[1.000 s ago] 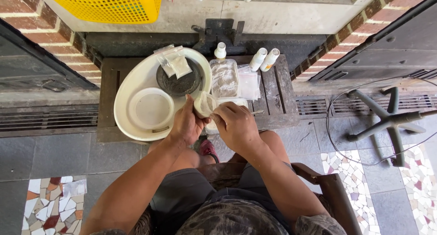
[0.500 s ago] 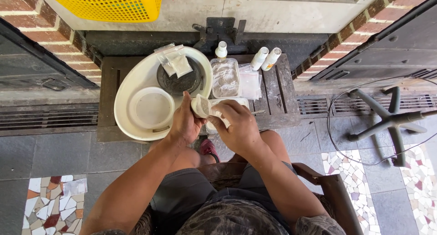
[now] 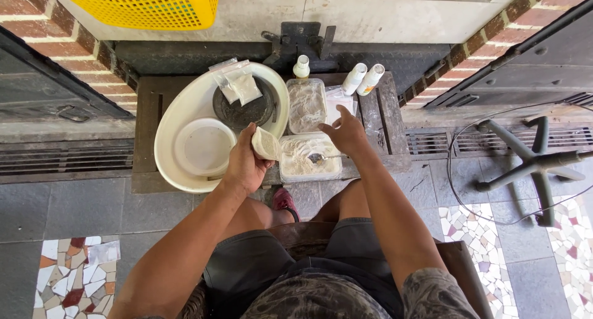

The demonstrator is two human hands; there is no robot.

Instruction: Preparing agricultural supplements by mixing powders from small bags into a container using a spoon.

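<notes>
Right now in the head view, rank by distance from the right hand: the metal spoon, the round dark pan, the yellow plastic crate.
1. Metal spoon, just below the right hand.
2. Round dark pan, leftward inside the white basin.
3. Yellow plastic crate, far upper left.

A cream oval basin (image 3: 170,118) holds a dark grey round dish (image 3: 246,112) and a white lid (image 3: 202,147). The small bag (image 3: 265,144) is whitish, the crate (image 3: 145,4) bright yellow, the bottles (image 3: 363,78) white, the wall (image 3: 46,32) red brick, and the floor mosaic (image 3: 68,276) multicoloured.
</notes>
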